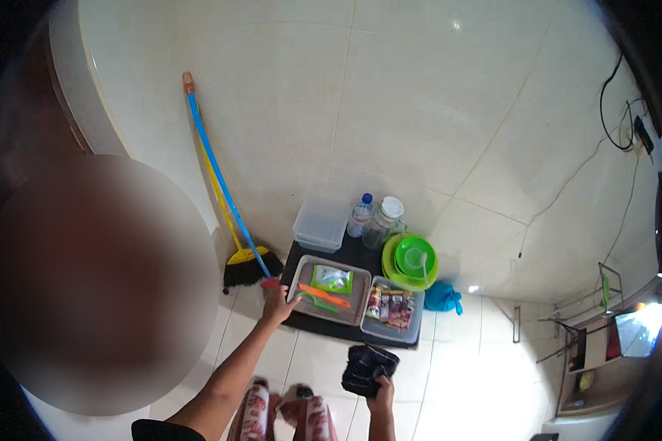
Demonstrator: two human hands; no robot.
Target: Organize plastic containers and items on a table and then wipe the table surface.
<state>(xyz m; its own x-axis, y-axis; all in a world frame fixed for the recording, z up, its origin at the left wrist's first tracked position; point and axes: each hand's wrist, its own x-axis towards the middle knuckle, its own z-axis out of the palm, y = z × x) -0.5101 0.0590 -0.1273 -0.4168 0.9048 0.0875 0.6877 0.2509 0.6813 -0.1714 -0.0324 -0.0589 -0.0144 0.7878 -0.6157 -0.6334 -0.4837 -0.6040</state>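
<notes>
My left hand (pixel 278 306) is at the left edge of a shallow tray (pixel 356 317), with the thumb over its rim; whether it grips the tray cannot be told. In the tray lie a green and white packet (pixel 332 279), an orange knife-like utensil (pixel 324 295) and a green-handled tool (pixel 318 303). My right hand (pixel 382 388) holds a folded black cloth-like item (pixel 368 369) in front of the small black table (pixel 331 329). Just beyond it, a clear plastic container (pixel 389 333) with several printed sachets (pixel 391 308) stands beside the tray.
Lidded plastic boxes (pixel 321 220), a water bottle (pixel 359 218), a glass pitcher (pixel 379 229) and green bowls (pixel 415 256) on plates stand along the table's back. A blue bag (pixel 443 299) lies to the right. A broom (pixel 245 264) leans on the wall at left. Cables (pixel 562 182) hang at right.
</notes>
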